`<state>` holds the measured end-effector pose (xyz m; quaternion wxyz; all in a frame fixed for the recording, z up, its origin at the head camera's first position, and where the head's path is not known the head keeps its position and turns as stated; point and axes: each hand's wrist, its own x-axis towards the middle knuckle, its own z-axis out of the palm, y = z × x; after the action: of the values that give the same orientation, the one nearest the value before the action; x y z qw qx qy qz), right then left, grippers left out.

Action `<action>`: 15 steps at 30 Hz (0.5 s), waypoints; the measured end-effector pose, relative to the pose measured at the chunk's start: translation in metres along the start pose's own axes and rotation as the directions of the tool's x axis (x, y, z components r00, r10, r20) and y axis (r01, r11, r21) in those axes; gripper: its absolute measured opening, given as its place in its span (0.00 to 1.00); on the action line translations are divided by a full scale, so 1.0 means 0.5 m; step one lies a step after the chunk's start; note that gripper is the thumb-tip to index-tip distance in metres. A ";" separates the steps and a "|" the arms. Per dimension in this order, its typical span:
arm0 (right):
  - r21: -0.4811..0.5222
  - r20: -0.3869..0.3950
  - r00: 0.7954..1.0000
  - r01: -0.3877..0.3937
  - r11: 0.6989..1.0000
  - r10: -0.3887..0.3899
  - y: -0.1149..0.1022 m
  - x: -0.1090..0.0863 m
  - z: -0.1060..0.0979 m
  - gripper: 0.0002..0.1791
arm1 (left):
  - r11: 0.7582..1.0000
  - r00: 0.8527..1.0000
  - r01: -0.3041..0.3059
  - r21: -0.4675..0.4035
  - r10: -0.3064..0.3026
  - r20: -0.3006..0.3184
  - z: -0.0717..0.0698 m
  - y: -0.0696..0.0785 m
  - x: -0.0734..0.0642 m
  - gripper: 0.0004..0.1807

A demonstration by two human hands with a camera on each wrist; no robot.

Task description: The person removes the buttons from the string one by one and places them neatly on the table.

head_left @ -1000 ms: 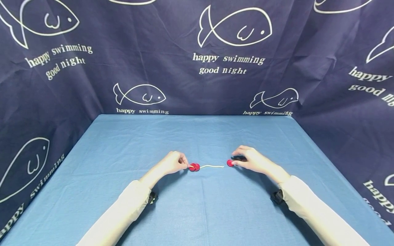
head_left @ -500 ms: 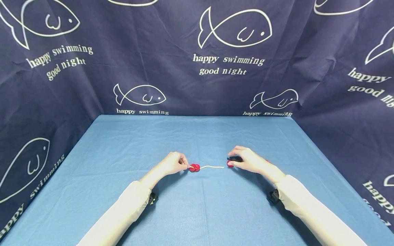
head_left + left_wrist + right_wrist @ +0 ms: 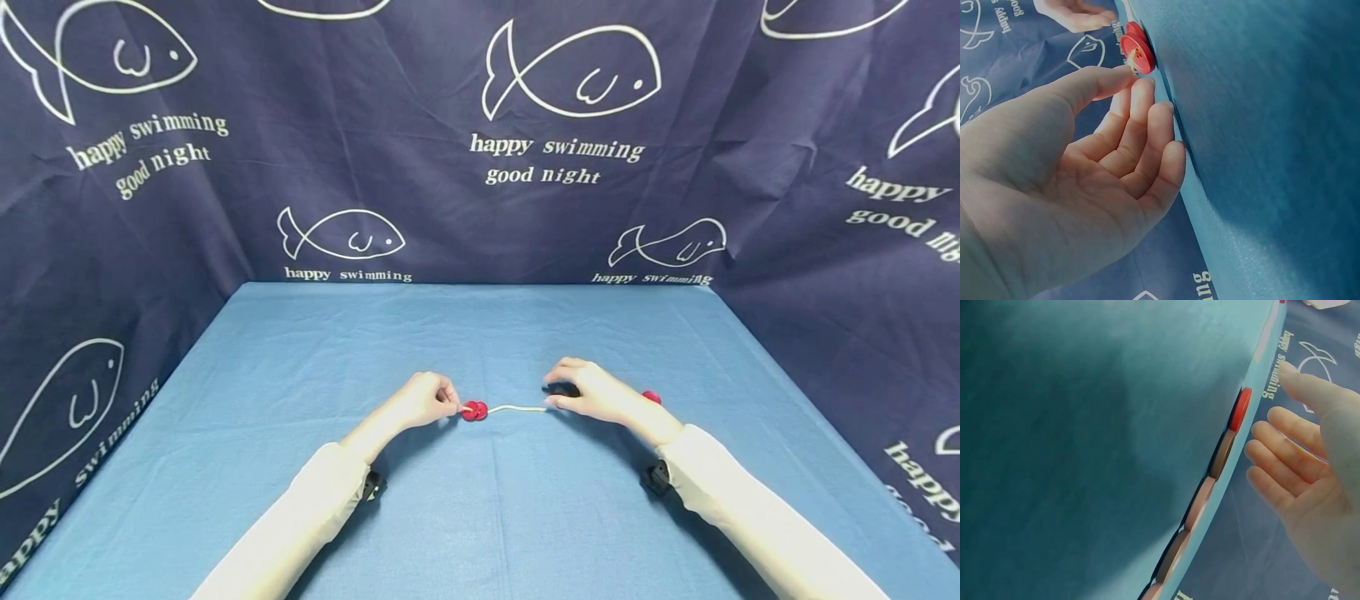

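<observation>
My left hand [image 3: 1085, 162] pinches the short end of a pale string between thumb and forefinger. Right beside those fingertips, two red buttons [image 3: 474, 410] overlap on the string. From them the string [image 3: 517, 407] runs to the right over the blue cloth. My right hand [image 3: 588, 390] hovers near its free end, with fingers relaxed and nothing between them. Below that hand, the right wrist view has a row of round discs seen edge-on, a red one [image 3: 1240, 409] in front and brownish and pinkish ones [image 3: 1199, 503] behind. In the head view the hand hides most of this row.
A blue cloth [image 3: 420, 517] covers the table. Dark blue curtains [image 3: 450, 192] with white fish drawings and lettering enclose its back and sides. One red disc [image 3: 652, 397] peeks out behind the right wrist. A small black camera [image 3: 657, 477] sits at the right wrist.
My right hand has moved left toward the string's free end, covering the red disc that showed by its thumb. Another red disc has come into sight behind the wrist. The left hand stays put.
</observation>
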<state>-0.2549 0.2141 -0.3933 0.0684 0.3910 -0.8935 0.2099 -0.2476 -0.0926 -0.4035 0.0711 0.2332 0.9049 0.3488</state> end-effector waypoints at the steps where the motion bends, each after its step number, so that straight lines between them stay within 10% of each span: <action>1: 0.002 0.000 1.000 0.004 1.000 -0.004 -0.001 0.001 0.001 0.15 | 1.000 1.000 0.002 -0.002 -0.002 0.002 0.000 0.000 0.000 0.02; 15: 0.009 0.029 0.999 0.036 0.999 -0.036 -0.017 0.027 0.013 0.15 | 1.000 1.000 -0.006 0.010 0.006 0.008 0.002 0.001 -0.001 0.03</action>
<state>-0.2574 0.1972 -0.3923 0.0573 0.4103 -0.8863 0.2067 -0.2466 -0.0919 -0.4041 0.0725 0.2375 0.9058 0.3434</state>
